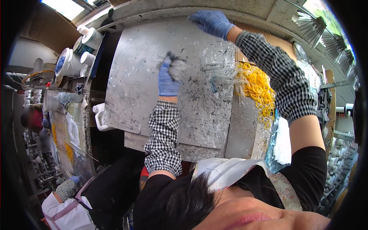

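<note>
My left hand (pixel 169 81), in a blue glove with dark-stained fingertips, is closed around a bundle of thin grey wire-like strands (pixel 180 70) above the middle of the metal-topped table (pixel 132 82). Strand ends stick out on both sides of the fist. My right hand (pixel 213 24), also gloved in blue, is over the table's far edge. Its fingers point left, bent and close together; anything between them is too small to make out. Thin clear strands (pixel 220 71) lie on the tabletop right of my left hand, beside a pile of yellow rings (pixel 256 90).
White tubs (pixel 65 63) and bottles stand on a shelf at the left. A white jug (pixel 100 117) sits beside the table's left edge. Fans of grey strands (pixel 312 27) hang at the far right. A co-worker's gloved hand (pixel 74 179) shows at the lower left.
</note>
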Demonstrator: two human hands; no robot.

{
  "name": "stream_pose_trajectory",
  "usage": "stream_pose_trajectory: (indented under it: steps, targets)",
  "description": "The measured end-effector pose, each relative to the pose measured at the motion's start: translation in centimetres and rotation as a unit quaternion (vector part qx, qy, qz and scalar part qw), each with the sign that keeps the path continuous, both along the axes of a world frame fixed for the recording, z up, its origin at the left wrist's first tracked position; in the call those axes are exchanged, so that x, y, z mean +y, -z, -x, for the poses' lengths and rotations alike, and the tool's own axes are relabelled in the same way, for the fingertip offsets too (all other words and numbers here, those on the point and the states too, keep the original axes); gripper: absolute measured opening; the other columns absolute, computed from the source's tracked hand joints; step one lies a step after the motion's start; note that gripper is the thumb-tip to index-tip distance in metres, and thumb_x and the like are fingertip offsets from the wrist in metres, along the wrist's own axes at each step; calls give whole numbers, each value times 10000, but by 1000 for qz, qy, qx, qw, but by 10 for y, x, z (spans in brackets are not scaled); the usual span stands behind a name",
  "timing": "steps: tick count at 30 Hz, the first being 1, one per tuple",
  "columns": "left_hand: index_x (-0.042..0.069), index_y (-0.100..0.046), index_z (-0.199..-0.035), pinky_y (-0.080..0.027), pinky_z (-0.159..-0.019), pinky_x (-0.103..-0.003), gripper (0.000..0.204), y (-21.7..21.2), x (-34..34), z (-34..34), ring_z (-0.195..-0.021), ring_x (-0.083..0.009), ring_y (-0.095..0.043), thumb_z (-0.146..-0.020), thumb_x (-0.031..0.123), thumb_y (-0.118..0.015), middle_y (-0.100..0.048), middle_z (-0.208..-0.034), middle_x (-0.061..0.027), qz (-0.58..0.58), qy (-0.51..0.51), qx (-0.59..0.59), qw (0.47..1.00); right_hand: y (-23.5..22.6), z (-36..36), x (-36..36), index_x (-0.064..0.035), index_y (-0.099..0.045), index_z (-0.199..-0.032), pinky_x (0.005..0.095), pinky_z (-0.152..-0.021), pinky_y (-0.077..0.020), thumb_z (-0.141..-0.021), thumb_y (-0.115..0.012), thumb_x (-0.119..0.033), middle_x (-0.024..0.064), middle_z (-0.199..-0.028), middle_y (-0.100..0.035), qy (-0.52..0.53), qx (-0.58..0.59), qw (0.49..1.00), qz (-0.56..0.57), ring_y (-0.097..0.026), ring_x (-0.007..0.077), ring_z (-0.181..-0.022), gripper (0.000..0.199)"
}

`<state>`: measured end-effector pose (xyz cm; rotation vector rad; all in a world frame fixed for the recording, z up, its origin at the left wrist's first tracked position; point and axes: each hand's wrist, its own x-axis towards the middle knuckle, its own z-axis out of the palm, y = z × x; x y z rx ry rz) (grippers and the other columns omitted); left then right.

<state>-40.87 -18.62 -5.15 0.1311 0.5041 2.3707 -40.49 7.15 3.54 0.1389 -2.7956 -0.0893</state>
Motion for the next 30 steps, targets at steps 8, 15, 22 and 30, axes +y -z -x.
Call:
stream_pose_trajectory:
  steps: [8,15,22,30]
  targets:
    - [70,-663,-980,-523,-935,-372,127,13,17,-46,-929,-202,-653,-884,153,-658,-689,-970,-61,7,11,-26,1000,14,117,91,-94,-705,-994,441,-760,-534,-838,-588,-181,166,-958,-695,15,-147,988,-47,-676,345,-885,214]
    - [56,-666,-999,-538,-918,-369,134,18,20,-48,-959,-217,-649,-877,106,-645,-681,-997,-78,0,7,-48,999,-10,91,69,-62,-658,-1040,427,-786,-532,-868,-576,-185,160,-988,-691,21,-214,977,8,-677,327,-893,226]
    - [20,-656,-1058,-561,-881,-356,216,24,16,-41,-970,-226,-647,-882,146,-659,-674,-1031,-109,49,75,-13,996,-60,-11,-37,-31,-612,-1086,413,-811,-531,-898,-564,-188,154,-1018,-687,41,-267,957,105,-678,309,-901,249]
    - [28,-619,-1122,-567,-855,-316,353,-17,13,-78,-935,-189,-651,-864,236,-740,-662,-1040,-68,108,44,108,987,-40,-139,-135,1,-565,-1132,398,-837,-530,-928,-552,-191,148,-1048,-682,136,-268,934,194,-679,291,-909,280]
